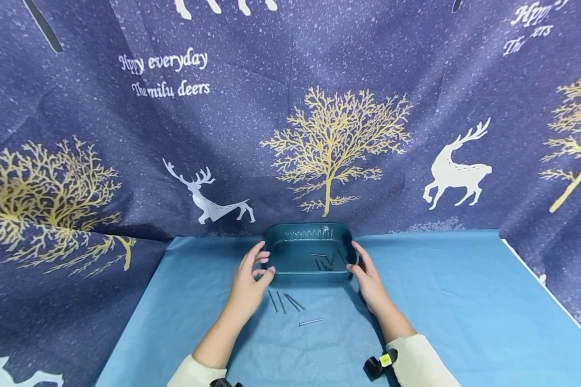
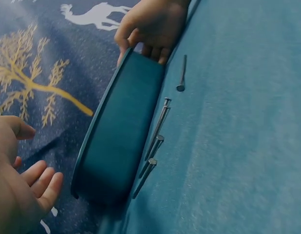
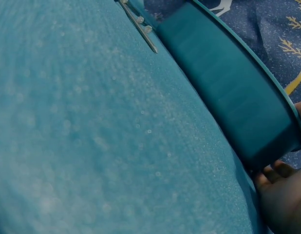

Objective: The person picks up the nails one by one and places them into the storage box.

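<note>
A teal rectangular tray [image 1: 312, 278] stands at the back of the table, its front wall facing me. Several nails [image 1: 317, 255] lie loose inside it. My right hand [image 1: 370, 279] grips the tray's right end, thumb at the rim, and the right wrist view shows fingers [image 3: 279, 169] at its bottom corner. Beside the left end is my left hand [image 1: 249, 279]; in the left wrist view its fingers [image 2: 43, 183] are relaxed and apart from the tray wall. On the cloth before the tray lie several more nails [image 1: 295, 302], one of them, a lone nail [image 1: 311, 322], lying crosswise closer to me.
A light blue cloth [image 1: 465, 301] covers the table. Right behind the tray hangs a dark blue curtain [image 1: 290, 134] printed with deer and golden trees. A small black device with a yellow label [image 1: 385, 360] sits at the right sleeve.
</note>
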Available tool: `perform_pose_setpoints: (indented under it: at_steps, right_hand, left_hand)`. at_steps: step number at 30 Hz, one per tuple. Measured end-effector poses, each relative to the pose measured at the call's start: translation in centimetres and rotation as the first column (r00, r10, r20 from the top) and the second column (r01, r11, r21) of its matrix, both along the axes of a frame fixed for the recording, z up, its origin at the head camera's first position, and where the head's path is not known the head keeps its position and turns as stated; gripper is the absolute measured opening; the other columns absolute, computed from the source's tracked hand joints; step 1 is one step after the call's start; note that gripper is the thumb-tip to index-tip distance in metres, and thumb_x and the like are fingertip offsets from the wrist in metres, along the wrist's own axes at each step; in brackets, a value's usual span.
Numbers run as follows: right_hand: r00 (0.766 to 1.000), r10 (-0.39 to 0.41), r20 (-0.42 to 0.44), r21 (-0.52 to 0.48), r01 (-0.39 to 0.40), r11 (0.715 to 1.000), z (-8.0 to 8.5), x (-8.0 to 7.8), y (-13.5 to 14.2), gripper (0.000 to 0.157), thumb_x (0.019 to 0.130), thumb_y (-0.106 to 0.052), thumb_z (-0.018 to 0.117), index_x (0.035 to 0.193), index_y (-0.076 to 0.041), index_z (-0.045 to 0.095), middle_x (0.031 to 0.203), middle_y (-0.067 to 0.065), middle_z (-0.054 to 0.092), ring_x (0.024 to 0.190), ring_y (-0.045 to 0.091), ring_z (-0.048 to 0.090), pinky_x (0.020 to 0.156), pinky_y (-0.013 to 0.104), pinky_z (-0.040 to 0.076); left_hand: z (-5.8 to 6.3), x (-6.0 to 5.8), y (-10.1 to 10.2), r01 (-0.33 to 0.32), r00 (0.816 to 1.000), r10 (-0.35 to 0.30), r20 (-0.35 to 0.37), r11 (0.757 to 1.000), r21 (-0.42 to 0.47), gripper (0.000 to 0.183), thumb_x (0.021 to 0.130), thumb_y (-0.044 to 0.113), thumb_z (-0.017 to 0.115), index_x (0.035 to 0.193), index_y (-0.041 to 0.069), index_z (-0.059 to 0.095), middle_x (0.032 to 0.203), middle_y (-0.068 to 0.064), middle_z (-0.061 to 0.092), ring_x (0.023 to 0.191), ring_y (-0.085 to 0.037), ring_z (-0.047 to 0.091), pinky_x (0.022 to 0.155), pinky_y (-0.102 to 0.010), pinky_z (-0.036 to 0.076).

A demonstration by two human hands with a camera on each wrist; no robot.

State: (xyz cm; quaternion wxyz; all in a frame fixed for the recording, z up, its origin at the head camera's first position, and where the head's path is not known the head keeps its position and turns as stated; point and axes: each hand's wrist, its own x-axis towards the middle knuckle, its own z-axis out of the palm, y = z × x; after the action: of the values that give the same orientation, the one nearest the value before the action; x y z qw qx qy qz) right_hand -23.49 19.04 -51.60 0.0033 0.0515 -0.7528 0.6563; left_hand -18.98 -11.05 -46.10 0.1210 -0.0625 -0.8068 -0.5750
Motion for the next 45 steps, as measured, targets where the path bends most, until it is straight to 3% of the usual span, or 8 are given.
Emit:
perform_pose_setpoints:
  at_steps: [8,12,17,20,30,37,45]
  right_hand:
    - [1.0,-0.004,0.008,-0.003,0.004,1.0,-0.1,0.0,-0.1,0.063,0.103,-0.011,0.048,0.161,-0.023,0.026,0.172,0.009,0.003,0.159,0.033,0.0,0.128,0.058,0.011]
    - [1.0,-0.009,0.008,0.001,0.009,1.0,-0.1,0.0,0.0,0.064,0.103,-0.011,0.048,0.162,-0.023,0.026,0.172,0.01,0.003,0.159,0.034,0.0,0.127,0.058,0.011]
    - [1.0,-0.005,0.015,0.002,0.005,1.0,-0.2,-0.1,0.0,0.064,0.103,-0.012,0.049,0.161,-0.024,0.026,0.172,0.009,0.003,0.159,0.033,0.0,0.128,0.057,0.012]
    - [1.0,-0.005,0.016,0.002,0.005,1.0,-0.2,-0.1,0.0,0.063,0.103,-0.012,0.049,0.161,-0.026,0.027,0.172,0.008,0.004,0.159,0.032,0.001,0.128,0.057,0.012]
    - [1.0,-0.01,0.013,0.006,0.01,1.0,-0.3,-0.1,-0.1,0.064,0.103,-0.011,0.049,0.161,-0.025,0.027,0.172,0.008,0.004,0.159,0.032,0.001,0.128,0.057,0.013]
    - [1.0,-0.014,0.018,0.006,0.014,1.0,-0.1,-0.1,-0.1,0.064,0.102,-0.01,0.049,0.161,-0.024,0.027,0.172,0.01,0.003,0.159,0.033,0.001,0.127,0.057,0.013]
    - [1.0,-0.015,0.014,-0.004,0.015,1.0,-0.2,-0.1,-0.1,0.064,0.102,-0.01,0.049,0.161,-0.023,0.028,0.172,0.01,0.003,0.159,0.034,0.001,0.127,0.058,0.011]
  left_hand:
    - [-0.1,1.5,0.5,0.107,0.994,-0.106,0.014,0.99,-0.093,0.057,0.093,0.009,0.07,0.146,0.021,0.052,0.126,-0.008,0.063,0.118,-0.021,0.06,0.095,-0.04,0.057]
    - [-0.3,2.1,0.8,0.172,0.985,-0.174,0.006,0.966,-0.192,0.043,0.092,0.01,0.072,0.134,0.017,0.063,0.118,-0.004,0.067,0.107,-0.018,0.063,0.088,-0.031,0.058]
    - [-0.3,2.9,1.0,0.28,0.955,-0.295,0.008,0.896,-0.344,0.02,0.092,0.01,0.071,0.112,0.014,0.074,0.097,0.006,0.068,0.085,-0.006,0.062,0.073,-0.022,0.055]
    - [-0.5,3.3,1.2,0.324,0.937,-0.348,0.019,0.852,-0.41,0.013,0.091,0.009,0.071,0.103,0.013,0.075,0.09,0.008,0.065,0.079,0.0,0.058,0.069,-0.02,0.054]
    - [-1.1,3.8,2.1,0.4,0.897,-0.436,0.073,0.733,-0.55,0.011,0.091,0.013,0.073,0.102,0.011,0.075,0.093,0.008,0.068,0.082,0.003,0.058,0.075,-0.018,0.054]
    - [-1.1,4.3,2.6,0.387,0.889,-0.448,0.098,0.616,-0.686,0.01,0.088,0.018,0.075,0.098,0.016,0.076,0.09,0.011,0.064,0.083,0.003,0.057,0.078,-0.019,0.053]
    - [-1.2,4.5,2.7,0.411,0.887,-0.425,0.182,0.545,-0.731,0.013,0.088,0.023,0.078,0.1,0.018,0.076,0.083,0.014,0.058,0.075,0.003,0.048,0.07,-0.018,0.047]
